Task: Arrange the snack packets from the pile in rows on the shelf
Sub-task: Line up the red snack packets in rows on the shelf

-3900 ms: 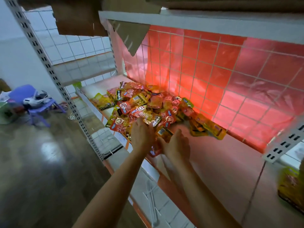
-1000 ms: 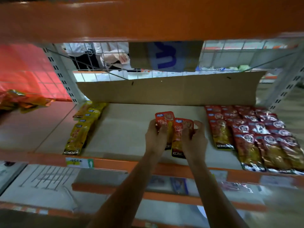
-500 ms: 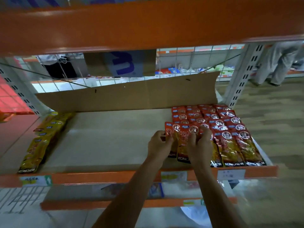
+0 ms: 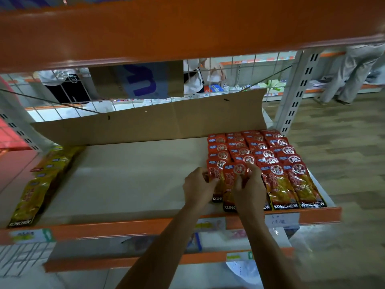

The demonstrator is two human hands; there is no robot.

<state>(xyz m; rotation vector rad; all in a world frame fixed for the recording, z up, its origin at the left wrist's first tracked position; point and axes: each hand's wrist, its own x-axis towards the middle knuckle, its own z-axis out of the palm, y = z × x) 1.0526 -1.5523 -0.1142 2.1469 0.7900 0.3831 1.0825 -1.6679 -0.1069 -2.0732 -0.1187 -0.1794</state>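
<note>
Several rows of red KONCHEW snack packets (image 4: pixel 277 155) lie overlapped at the right end of the beige shelf (image 4: pixel 129 180). My left hand (image 4: pixel 198 188) pinches a red packet (image 4: pixel 214 176) at the left edge of these rows. My right hand (image 4: pixel 249 190) grips another red packet (image 4: pixel 233 180) that lies partly over the first, near the shelf's front. A row of yellow packets (image 4: pixel 39 180) runs along the shelf's left side. The pile is out of view.
An orange shelf beam (image 4: pixel 166 28) hangs close overhead. A cardboard sheet (image 4: pixel 145 124) stands along the back, with wire mesh (image 4: pixel 239 74) behind it. A grey upright post (image 4: pixel 295 92) bounds the right end. People stand in the aisles beyond. An orange front lip (image 4: pixel 104 228) carries price labels.
I turned from the pile to this shelf carrying red packets. Over the last second both hands moved right with them, up against the red rows.
</note>
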